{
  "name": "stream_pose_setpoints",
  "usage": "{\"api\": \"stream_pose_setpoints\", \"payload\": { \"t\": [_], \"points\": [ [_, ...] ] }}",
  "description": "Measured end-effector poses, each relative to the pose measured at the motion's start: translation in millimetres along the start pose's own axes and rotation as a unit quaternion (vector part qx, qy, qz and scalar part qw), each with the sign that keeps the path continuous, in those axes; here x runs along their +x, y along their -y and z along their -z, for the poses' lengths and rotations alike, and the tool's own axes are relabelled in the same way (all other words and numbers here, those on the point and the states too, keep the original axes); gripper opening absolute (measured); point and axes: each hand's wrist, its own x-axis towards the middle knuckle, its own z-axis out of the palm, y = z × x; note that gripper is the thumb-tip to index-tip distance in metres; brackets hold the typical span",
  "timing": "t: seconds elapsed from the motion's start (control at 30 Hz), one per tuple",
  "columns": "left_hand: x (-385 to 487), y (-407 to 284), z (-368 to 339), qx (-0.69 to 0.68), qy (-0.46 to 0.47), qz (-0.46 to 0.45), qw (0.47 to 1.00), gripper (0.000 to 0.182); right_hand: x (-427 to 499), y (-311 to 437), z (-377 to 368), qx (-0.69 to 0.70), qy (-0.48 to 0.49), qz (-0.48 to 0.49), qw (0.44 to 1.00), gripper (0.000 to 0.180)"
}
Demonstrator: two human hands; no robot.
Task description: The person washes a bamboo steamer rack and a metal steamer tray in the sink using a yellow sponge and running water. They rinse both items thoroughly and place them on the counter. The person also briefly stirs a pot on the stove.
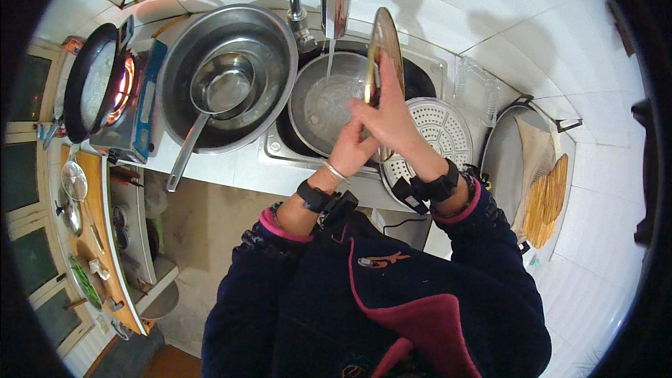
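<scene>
A glass pot lid (376, 65) with a metal rim stands nearly edge-on above the sink. My right hand (391, 115) lies along the lid, its fingers stretched up the glass and its thumb to the left. Close beneath the right thumb, my left hand (349, 149) is at the lower part of the lid; its fingertips are partly hidden. Below and left of the lid, a metal pan (310, 100) sits in the sink with water in it. Water runs into this pan from the faucet (336, 0).
Left of the sink stands a large metal basin (176, 110) with a long-handled saucepan (228, 92) inside. A frying pan (92, 79) tilts over a lit portable gas stove (126, 126). A perforated steamer tray (446, 121) and a wide pan (499, 152) with chopsticks (546, 205) are at right.
</scene>
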Motion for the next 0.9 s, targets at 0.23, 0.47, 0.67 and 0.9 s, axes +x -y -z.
{"api": "stream_pose_setpoints", "payload": {
  "t": [0.23,0.47,0.67,0.9],
  "points": [
    [30.0,4.2,-8.8,-0.012,0.068,-0.117,0.991,0.08,0.3,-2.1,80.0,0.226,-0.087,-0.14,0.96,0.049],
    [27.8,54.1,64.3,-0.188,-0.33,0.114,0.918,0.06,-4.3,-90.0,86.3,0.51,-0.087,-0.196,0.833,0.036],
    [-6.4,61.2,93.5,-0.441,-0.15,0.133,0.875,0.041,-7.4,-186.6,43.8,0.376,-0.061,-0.239,0.893,0.031],
    [-26.5,67.0,83.9,-0.448,-0.183,0.134,0.865,0.039,9.5,-201.7,-13.9,-0.269,-0.162,-0.072,0.947,0.068]
  ]
}}
